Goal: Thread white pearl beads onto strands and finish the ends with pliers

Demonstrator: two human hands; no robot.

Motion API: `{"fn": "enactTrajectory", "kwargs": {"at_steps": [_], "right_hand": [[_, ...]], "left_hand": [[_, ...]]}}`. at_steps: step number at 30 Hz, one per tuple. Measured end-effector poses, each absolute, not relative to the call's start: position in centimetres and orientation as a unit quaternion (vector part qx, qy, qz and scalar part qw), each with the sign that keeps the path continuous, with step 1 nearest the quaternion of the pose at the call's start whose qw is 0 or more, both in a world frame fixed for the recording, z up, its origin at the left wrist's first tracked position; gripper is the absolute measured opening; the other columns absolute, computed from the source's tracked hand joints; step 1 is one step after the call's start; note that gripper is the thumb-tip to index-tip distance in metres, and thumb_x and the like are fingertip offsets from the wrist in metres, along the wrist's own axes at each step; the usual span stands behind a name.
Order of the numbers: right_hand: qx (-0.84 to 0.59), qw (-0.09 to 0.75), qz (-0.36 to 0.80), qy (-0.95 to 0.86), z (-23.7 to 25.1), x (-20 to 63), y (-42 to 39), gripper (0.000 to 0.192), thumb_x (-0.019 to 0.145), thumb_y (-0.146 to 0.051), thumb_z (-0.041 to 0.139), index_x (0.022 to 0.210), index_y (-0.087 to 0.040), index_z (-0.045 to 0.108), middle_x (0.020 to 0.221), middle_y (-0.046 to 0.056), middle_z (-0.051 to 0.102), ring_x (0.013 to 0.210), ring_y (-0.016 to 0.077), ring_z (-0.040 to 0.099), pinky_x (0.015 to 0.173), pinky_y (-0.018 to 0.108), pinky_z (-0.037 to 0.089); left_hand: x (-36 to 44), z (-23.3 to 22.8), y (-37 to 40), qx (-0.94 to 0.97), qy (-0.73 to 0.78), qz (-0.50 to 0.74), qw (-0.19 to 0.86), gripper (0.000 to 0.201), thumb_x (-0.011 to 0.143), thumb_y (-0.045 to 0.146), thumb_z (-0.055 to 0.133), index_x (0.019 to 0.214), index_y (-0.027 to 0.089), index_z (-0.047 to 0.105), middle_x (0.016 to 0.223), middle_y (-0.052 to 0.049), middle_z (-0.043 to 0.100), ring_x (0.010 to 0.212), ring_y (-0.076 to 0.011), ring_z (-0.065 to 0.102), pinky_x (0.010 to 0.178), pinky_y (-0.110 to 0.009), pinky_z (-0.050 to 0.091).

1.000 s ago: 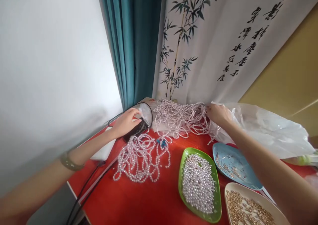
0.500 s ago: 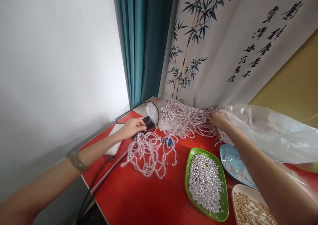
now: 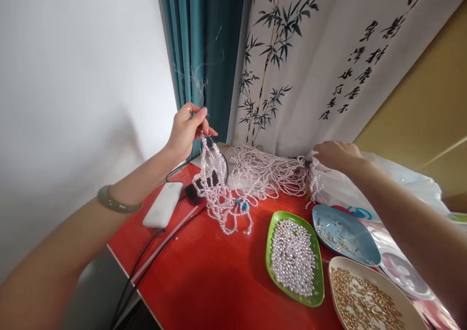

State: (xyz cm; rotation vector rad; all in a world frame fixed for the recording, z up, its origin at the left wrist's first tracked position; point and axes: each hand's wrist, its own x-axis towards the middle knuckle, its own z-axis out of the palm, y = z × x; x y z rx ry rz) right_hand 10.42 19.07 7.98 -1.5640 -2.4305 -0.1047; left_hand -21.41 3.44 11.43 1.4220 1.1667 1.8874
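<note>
Left hand (image 3: 188, 127) pinching clear thread ends (image 3: 202, 91) of pale-pink round-bead strands (image 3: 216, 172), which dangle below grip, lower loops on glossy red tabletop (image 3: 204, 276). Teal fabric curtain (image 3: 197, 19) behind grip, plain white wall (image 3: 73, 77) left. Right hand (image 3: 339, 156) at translucent white plastic bag (image 3: 333, 188), grasp unclear.

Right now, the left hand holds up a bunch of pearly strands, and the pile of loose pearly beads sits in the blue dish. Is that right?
The dish is wrong: the head view shows the pile of loose pearly beads in the green dish. The left hand does hold up a bunch of pearly strands.
</note>
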Motion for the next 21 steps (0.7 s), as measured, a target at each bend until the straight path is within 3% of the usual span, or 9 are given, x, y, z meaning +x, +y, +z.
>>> {"fn": "enactTrajectory", "kwargs": {"at_steps": [2, 4, 6, 8, 10, 13, 16, 19, 21], "right_hand": [[-0.511, 0.131, -0.005, -0.850, 8.9, 8.3, 17.2, 0.036, 0.077, -0.032, 0.053, 0.107, -0.013, 0.060, 0.108, 0.018, 0.058, 0.098, 0.0285, 0.054, 0.082, 0.042, 0.040], [-0.453, 0.158, 0.059, -0.875, 9.9, 5.4, 14.9, 0.051, 0.082, -0.046, 0.043, 0.126, -0.020, 0.042, 0.121, 0.009, 0.052, 0.105, 0.0201, 0.051, 0.088, 0.033, 0.041], [-0.331, 0.255, 0.271, -0.867, 11.2, 2.2, 12.6, 0.069, 0.078, -0.054, 0.046, 0.134, -0.020, 0.026, 0.133, 0.010, 0.038, 0.118, 0.0225, 0.040, 0.094, 0.036, 0.039], [-0.251, 0.324, 0.386, -0.827, 12.3, -0.6, 10.8, 0.081, 0.071, -0.055, 0.055, 0.135, -0.018, 0.022, 0.137, 0.012, 0.032, 0.122, 0.0237, 0.034, 0.098, 0.037, 0.035], [-0.192, 0.373, 0.443, -0.792, 12.9, -2.9, 9.7, 0.076, 0.070, -0.051, 0.059, 0.131, -0.016, 0.030, 0.129, 0.012, 0.043, 0.116, 0.0229, 0.041, 0.096, 0.038, 0.037], [-0.163, 0.375, 0.482, -0.775, 12.2, -5.0, 9.1, 0.049, 0.070, -0.042, 0.062, 0.108, -0.014, 0.052, 0.090, 0.009, 0.063, 0.087, 0.0195, 0.057, 0.082, 0.036, 0.043], [-0.193, 0.369, 0.499, -0.760, 10.1, -5.4, 9.2, 0.027, 0.072, -0.037, 0.058, 0.085, -0.013, 0.059, 0.060, 0.001, 0.057, 0.060, 0.0128, 0.053, 0.063, 0.029, 0.042], [-0.233, 0.390, 0.492, -0.742, 8.1, -3.9, 9.4, 0.027, 0.071, -0.040, 0.057, 0.077, -0.013, 0.058, 0.053, -0.003, 0.049, 0.049, 0.0085, 0.044, 0.051, 0.024, 0.034], [-0.238, 0.392, 0.483, -0.746, 7.6, -2.2, 9.5, 0.030, 0.070, -0.042, 0.059, 0.074, -0.013, 0.057, 0.052, -0.004, 0.046, 0.049, 0.0075, 0.040, 0.049, 0.023, 0.030]], "left_hand": [[-20.6, 13.0, 4.7, 0.524, 0.406, 0.701, 0.264, 0.015, 0.078, 0.027, 0.054, 0.075, 0.020, 0.041, 0.045, 0.007, 0.048, 0.050, -0.0105, 0.060, 0.053, -0.020, 0.048], [-19.5, 14.4, 6.0, 0.527, 0.389, 0.703, 0.279, 0.014, 0.079, 0.026, 0.053, 0.075, 0.019, 0.042, 0.047, 0.007, 0.049, 0.053, -0.0106, 0.061, 0.055, -0.020, 0.049], [-18.1, 16.0, 7.1, 0.528, 0.375, 0.705, 0.289, 0.014, 0.079, 0.027, 0.054, 0.075, 0.019, 0.043, 0.048, 0.006, 0.051, 0.057, -0.0106, 0.062, 0.056, -0.020, 0.049], [-16.6, 17.7, 7.9, 0.526, 0.363, 0.712, 0.290, 0.016, 0.079, 0.027, 0.055, 0.072, 0.019, 0.043, 0.050, 0.006, 0.053, 0.059, -0.0108, 0.063, 0.056, -0.020, 0.049], [-15.1, 19.8, 8.3, 0.515, 0.358, 0.725, 0.282, 0.018, 0.080, 0.027, 0.053, 0.069, 0.018, 0.041, 0.054, 0.005, 0.056, 0.062, -0.0107, 0.063, 0.054, -0.018, 0.047], [-13.6, 23.6, 8.2, 0.488, 0.366, 0.744, 0.272, 0.022, 0.084, 0.026, 0.039, 0.065, 0.016, 0.036, 0.067, 0.006, 0.060, 0.066, -0.0075, 0.063, 0.048, -0.014, 0.035], [-14.0, 27.7, 7.9, 0.452, 0.358, 0.764, 0.291, 0.027, 0.087, 0.018, 0.026, 0.060, 0.015, 0.027, 0.080, 0.004, 0.058, 0.067, -0.0013, 0.059, 0.043, -0.015, 0.020], [-17.0, 30.9, 8.2, 0.377, 0.339, 0.818, 0.273, 0.028, 0.086, 0.007, 0.014, 0.065, 0.014, 0.031, 0.082, 0.003, 0.052, 0.057, 0.0028, 0.053, 0.041, -0.016, 0.014], [-19.9, 32.0, 8.7, 0.341, 0.331, 0.847, 0.238, 0.031, 0.088, 0.011, 0.008, 0.069, 0.014, 0.033, 0.081, 0.001, 0.050, 0.050, 0.0024, 0.047, 0.039, -0.016, 0.014]]}}
